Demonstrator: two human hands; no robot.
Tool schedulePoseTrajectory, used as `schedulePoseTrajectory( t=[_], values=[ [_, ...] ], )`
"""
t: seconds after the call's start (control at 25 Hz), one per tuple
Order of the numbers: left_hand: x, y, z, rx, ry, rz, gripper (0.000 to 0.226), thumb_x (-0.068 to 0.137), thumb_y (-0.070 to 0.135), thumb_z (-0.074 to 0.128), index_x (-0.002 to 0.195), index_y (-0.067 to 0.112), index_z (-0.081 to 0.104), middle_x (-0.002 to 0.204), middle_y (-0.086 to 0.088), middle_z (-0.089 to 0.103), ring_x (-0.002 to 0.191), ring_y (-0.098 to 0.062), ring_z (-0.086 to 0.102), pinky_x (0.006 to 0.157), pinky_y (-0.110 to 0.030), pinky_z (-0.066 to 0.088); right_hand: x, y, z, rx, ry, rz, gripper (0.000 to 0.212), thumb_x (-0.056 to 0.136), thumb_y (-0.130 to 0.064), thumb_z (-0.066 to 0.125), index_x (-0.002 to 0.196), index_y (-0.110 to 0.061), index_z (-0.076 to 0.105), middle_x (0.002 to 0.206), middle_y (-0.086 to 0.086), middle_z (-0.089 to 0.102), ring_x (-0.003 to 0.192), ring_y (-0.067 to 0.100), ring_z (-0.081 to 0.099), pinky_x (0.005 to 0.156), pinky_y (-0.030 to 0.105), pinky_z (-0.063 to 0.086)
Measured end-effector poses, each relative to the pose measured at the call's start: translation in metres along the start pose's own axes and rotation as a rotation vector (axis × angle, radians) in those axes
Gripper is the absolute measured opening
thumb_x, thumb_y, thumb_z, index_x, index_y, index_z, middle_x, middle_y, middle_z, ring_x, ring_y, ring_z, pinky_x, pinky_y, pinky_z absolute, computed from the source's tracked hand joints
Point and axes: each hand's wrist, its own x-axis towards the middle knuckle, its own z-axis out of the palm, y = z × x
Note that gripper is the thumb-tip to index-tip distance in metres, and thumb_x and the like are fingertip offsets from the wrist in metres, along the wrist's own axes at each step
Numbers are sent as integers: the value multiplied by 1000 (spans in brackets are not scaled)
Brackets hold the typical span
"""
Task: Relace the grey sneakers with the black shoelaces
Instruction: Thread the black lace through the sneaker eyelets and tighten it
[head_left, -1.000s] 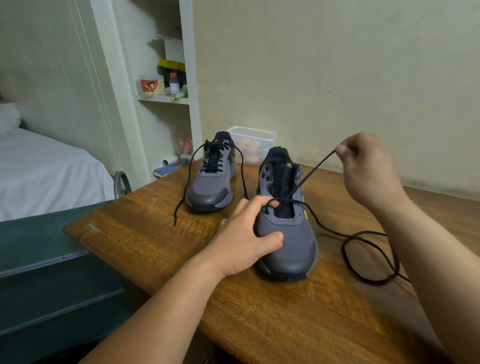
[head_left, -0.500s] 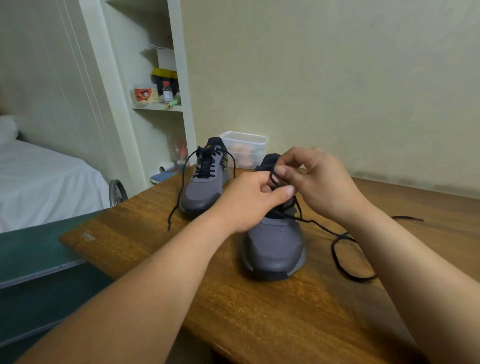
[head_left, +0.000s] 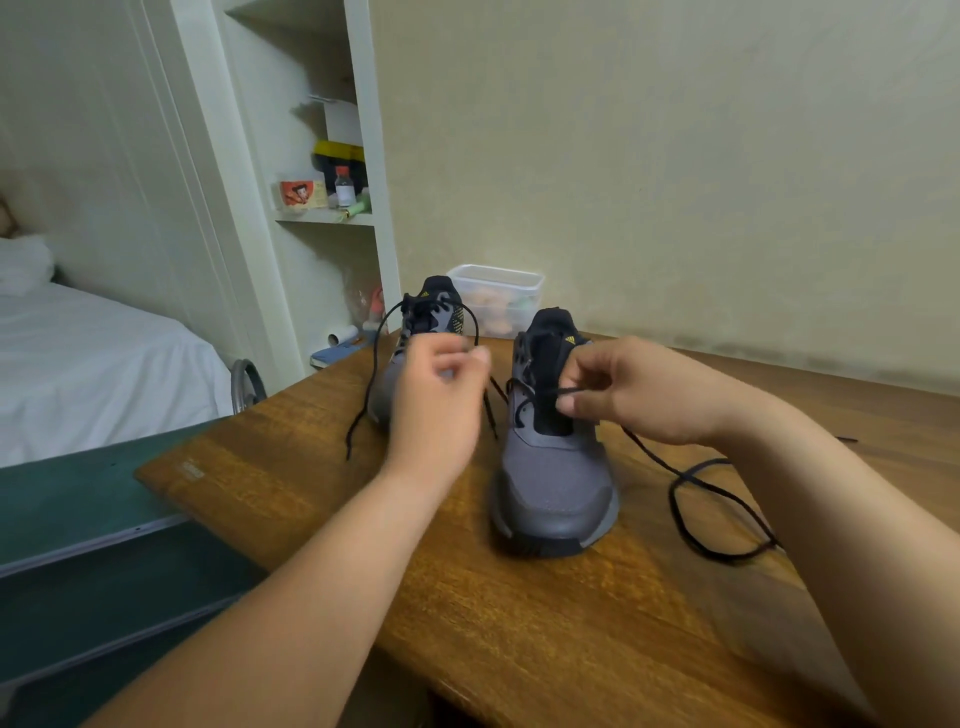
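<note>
Wide wooden counter (head_left: 519, 634), and the sneaker being laced (head_left: 556, 483) stands mid-counter, toe toward the near edge, with nothing bracing it. One hard tug on the lace could skid it or tip it. The finished sneaker (head_left: 436, 306) sits by the far left corner with its loose ends dangling close by; cross those with the working lace and that's a tangle. Right hand (head_left: 639, 395) pinches the black shoelace (head_left: 652, 453) over the tongue, fingertips tight on it. Left hand (head_left: 441, 400) is a blur, fingers curled, and I can't tell if it grips anything. Watch the slack: it loops toward the right edge and runs under the right forearm, so lifting that arm could snag it and pull the lace uneven through the eyelets.
</note>
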Motion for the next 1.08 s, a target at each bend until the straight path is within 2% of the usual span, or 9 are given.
schedulePoseTrajectory(
  t=[0.12,0.24,0.32,0.44,0.52,0.68,0.84,0.96,1.08],
  values=[
    [-18,7,8,272,-381,265,11,99,39,68,99,29,73,98,12,59,79,1,54,73,-14,40,-2,-2,-5,157,28,-25,9,98,-21,72,92,-15,70,79,7,74,75,23,69,78,40,56],
    [-14,-3,0,231,-316,151,19,101,26,66,86,15,67,94,3,54,79,-4,53,79,-19,41,-10,4,-18,268,-18,21,23,102,-26,68,98,-3,68,73,7,63,67,18,63,70,32,57],
    [-16,-9,-4,226,-230,68,17,102,27,59,95,13,66,104,3,53,88,-7,55,87,-28,41,-15,11,-25,292,1,77,28,103,-28,65,95,-1,64,67,3,54,61,17,54,63,32,54],
    [-24,0,5,464,-292,269,44,98,58,47,132,33,60,129,17,49,122,-9,48,104,-38,38,-13,6,-16,314,-27,57,15,103,-22,65,94,-10,65,68,-2,57,58,15,43,50,30,39],
    [-26,14,15,466,-335,296,53,99,67,47,144,40,52,127,23,52,130,-11,45,110,-41,36,-9,-4,-5,305,-69,-17,8,102,-10,62,95,-11,65,74,0,64,57,13,47,51,31,40],
    [-17,20,19,131,-377,166,31,101,53,61,120,28,64,99,15,69,97,-1,65,91,-30,53,-9,-12,6,409,-78,-67,10,102,0,59,97,-8,60,81,6,68,61,15,55,55,33,51],
    [-12,9,0,221,-220,119,13,106,32,61,97,23,63,81,7,63,74,-6,59,69,-28,45,-11,-8,2,496,-59,-2,3,104,-5,61,106,-5,60,87,9,70,59,14,54,53,30,51],
    [-19,-1,-15,483,-95,130,19,103,24,58,121,28,61,115,10,62,114,-11,56,91,-31,48,-10,-4,-4,393,-22,61,5,102,-9,65,101,-14,64,85,5,74,55,10,48,48,24,38],
    [-27,10,-2,618,-232,360,33,104,43,47,131,31,61,133,12,54,133,-13,40,108,-38,34,-6,-11,4,343,-4,5,7,100,-6,66,98,-12,66,75,-2,71,54,7,49,48,18,37]
  ],
)
